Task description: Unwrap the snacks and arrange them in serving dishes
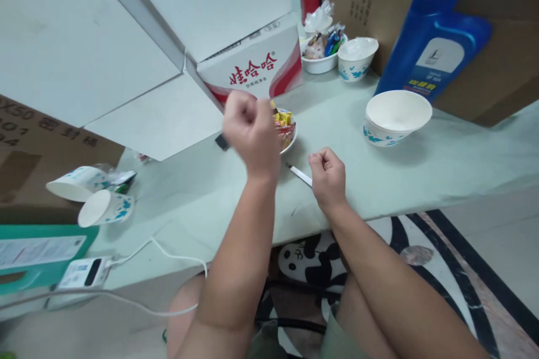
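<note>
- Bowl [295,140]: one, white, upright on the table [181,196]; left part hidden, rim showing at the right.
- Packets [286,130]: several, small, glossy, heaped in the bowl; yellow at the far side, red and brownish nearer; print illegible.
- Pen [300,175]: one, slim, white, dark tip; slanted just in front of the bowl, tip nearest it, apart; opposite end hidden.

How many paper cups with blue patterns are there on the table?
4: the leftmost cup and the nearer cup beside it; the right cup, in front of the blue bottle; the back cup, beside the snack bowl. Others may be hidden behind things.
</note>
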A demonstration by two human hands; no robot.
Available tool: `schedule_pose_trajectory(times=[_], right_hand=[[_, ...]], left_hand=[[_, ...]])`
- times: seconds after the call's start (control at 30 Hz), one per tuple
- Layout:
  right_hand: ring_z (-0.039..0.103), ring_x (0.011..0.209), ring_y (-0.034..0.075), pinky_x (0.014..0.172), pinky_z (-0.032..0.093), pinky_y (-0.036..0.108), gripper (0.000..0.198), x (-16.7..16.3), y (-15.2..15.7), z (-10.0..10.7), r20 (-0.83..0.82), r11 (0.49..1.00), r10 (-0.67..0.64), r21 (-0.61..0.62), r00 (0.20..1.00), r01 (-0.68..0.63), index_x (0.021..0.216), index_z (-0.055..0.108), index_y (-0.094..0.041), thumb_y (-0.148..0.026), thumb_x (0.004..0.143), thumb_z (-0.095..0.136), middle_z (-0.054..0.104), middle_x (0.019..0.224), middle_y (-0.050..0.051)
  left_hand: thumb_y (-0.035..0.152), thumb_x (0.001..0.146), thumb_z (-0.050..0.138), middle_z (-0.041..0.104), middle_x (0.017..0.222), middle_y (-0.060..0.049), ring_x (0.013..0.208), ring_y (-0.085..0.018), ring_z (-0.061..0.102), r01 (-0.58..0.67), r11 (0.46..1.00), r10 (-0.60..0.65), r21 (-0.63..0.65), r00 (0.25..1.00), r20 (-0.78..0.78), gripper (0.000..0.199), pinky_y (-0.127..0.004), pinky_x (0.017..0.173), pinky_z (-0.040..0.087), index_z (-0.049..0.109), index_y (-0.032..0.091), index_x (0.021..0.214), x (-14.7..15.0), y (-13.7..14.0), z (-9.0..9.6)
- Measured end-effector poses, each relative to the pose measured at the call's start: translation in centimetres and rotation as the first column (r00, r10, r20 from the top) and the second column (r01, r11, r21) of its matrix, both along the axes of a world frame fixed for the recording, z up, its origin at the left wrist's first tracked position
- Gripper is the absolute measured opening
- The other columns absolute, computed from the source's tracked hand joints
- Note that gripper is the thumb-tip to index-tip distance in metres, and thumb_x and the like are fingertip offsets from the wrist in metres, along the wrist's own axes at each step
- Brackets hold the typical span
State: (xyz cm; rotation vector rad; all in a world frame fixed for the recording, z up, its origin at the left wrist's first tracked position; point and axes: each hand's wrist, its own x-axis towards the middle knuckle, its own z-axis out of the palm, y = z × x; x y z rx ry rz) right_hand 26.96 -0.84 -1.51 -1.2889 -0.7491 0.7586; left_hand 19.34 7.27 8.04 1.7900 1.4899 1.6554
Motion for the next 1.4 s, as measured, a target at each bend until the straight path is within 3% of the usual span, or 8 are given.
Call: schedule_pose_trajectory(times=[0.03,0.1,0.27,0.4,0.67,0.97,1.2,1.4], right_hand=[[0.037,0.06,0.012,0.061,0.035,0.028,0.027,-0.4,0.4,-0.2,-0.01,1.0,0.013,-0.016,1.0,-0.013,0.069,0.041,-0.024,-0.039,0.084,0.057,0.037,0.063,-0.006],[0.044,0.065,0.012,0.067,0.04,0.029,0.017,-1.1,1.3,-0.8,-0.024,0.998,0.018,-0.053,1.0,-0.02,0.082,0.051,-0.022,-0.036,0.079,0.06,0.045,0.073,-0.005],[0.056,0.074,0.013,0.076,0.048,0.032,0.047,-2.1,3.6,-2.4,-0.064,0.988,0.05,-0.143,0.997,-0.059,0.118,0.055,-0.024,-0.03,0.072,0.064,0.054,0.107,0.001],[0.06,0.082,0.014,0.077,0.051,0.031,0.042,-2.1,4.8,-3.0,-0.086,0.991,0.04,-0.124,0.996,-0.051,0.117,0.053,-0.025,-0.03,0.076,0.061,0.058,0.107,0.002],[0.065,0.095,0.016,0.088,0.053,0.034,0.049,-0.8,5.2,-2.1,-0.227,0.994,-0.105,-0.051,0.968,0.096,0.125,0.043,-0.027,-0.024,0.078,0.055,0.059,0.116,0.005],[0.068,0.108,0.023,0.088,0.052,0.039,0.046,1.4,3.5,-1.3,-0.295,0.986,-0.098,-0.158,0.951,0.053,0.122,0.044,-0.026,-0.033,0.078,0.055,0.053,0.119,0.007],[0.069,0.109,0.021,0.089,0.054,0.037,0.038,2.1,2.8,-1.1,-0.294,0.983,-0.083,-0.18,0.952,0.03,0.119,0.047,-0.026,-0.029,0.082,0.055,0.055,0.116,0.006],[0.067,0.104,0.02,0.089,0.053,0.037,0.036,1.4,2.4,-0.7,-0.268,0.98,-0.042,-0.2,0.963,-0.013,0.118,0.049,-0.025,-0.026,0.083,0.054,0.059,0.109,0.006]], left_hand=[[0.026,0.096,0.045,0.052,0.087,-0.001,0.1,-0.019,0.063,-0.139,0.989,0.136,0.042,0.989,0.064,0.018,-0.038,0.092,0.055,0.038,0.024,0.08,-2.7,-0.9,-1.0],[0.031,0.089,0.059,0.057,0.108,-0.005,0.114,-0.022,0.061,-0.179,0.984,0.179,-0.024,0.984,0.002,0.012,-0.041,0.106,0.051,0.053,0.024,0.096,-7.1,-1.3,-3.4],[0.041,0.074,0.084,0.046,0.151,-0.014,0.15,-0.035,0.041,0.149,0.901,-0.282,-0.408,0.914,-0.291,0.073,-0.051,0.123,0.038,0.055,0.028,0.139,-10.1,1.6,-7.2],[0.042,0.068,0.089,0.055,0.141,-0.015,0.135,-0.033,0.056,0.36,0.829,-0.514,-0.427,0.792,-0.329,0.081,-0.049,0.118,0.044,0.056,0.025,0.14,-7.4,3.7,-7.9],[0.035,0.066,0.092,0.061,0.125,-0.012,0.122,-0.031,0.062,0.465,0.795,-0.599,-0.39,0.707,-0.377,0.075,-0.047,0.11,0.05,0.061,0.024,0.134,2.3,9.3,-8.6],[0.039,0.071,0.09,0.058,0.135,-0.018,0.138,-0.036,0.051,0.301,0.869,-0.443,-0.393,0.828,-0.345,0.077,-0.045,0.115,0.043,0.06,0.023,0.139,11.6,14.9,-8.7],[0.036,0.067,0.092,0.053,0.144,-0.015,0.142,-0.037,0.049,0.217,0.892,-0.341,-0.395,0.899,-0.275,0.078,-0.049,0.117,0.04,0.059,0.028,0.137,14.2,18.4,-8.9],[0.042,0.059,0.096,0.058,0.13,-0.008,0.135,-0.031,0.051,0.305,0.851,-0.406,-0.429,0.898,-0.168,0.079,-0.05,0.117,0.038,0.059,0.024,0.127,15.8,21.9,-9.0]])
